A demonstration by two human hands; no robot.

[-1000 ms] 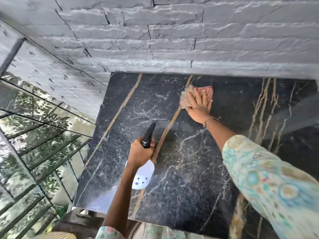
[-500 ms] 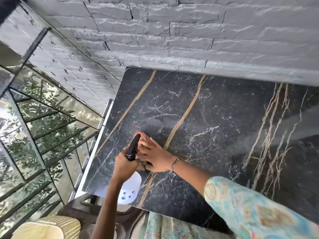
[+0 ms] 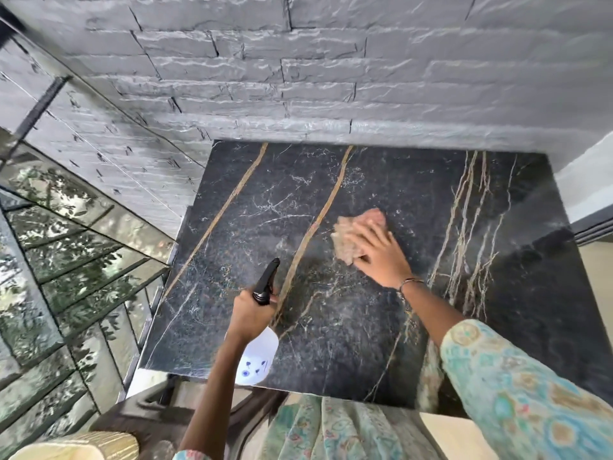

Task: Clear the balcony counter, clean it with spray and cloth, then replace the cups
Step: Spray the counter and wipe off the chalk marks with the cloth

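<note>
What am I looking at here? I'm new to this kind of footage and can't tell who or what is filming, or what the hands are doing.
There is no machine: a person wears a wide-angle camera on the head, looking down at their own two hands. Below is a black marble counter with gold veins, set against a grey stone wall. The left hand grips a white spray bottle by its black trigger head. The right hand presses flat on a pinkish cloth, which lies on the counter. No cups show on the counter.
</note>
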